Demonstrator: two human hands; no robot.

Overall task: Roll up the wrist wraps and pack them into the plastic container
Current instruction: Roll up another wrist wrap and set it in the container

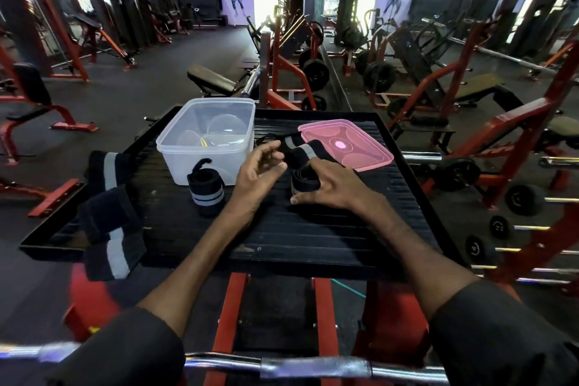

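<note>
A clear plastic container (175, 139) stands open on a black ribbed platform (282, 238). In front of it a rolled black wrist wrap (206, 193) with grey stripes stands upright. My right hand (329, 186) grips a partly rolled wrap (305, 177), two fingers inside the coil and the thumb at its side. Its unrolled tail (300, 149) runs back toward the pink lid. My left hand (260, 172) hovers just left of the coil, fingers curled and apart, holding nothing. Two unrolled wraps (109, 213) hang over the platform's left edge.
The pink lid (347, 142) lies flat at the back right of the platform. A chrome bar (313, 367) crosses near my body. Red gym machines, benches and weight plates surround the platform, with dumbbells (517, 200) racked on the right.
</note>
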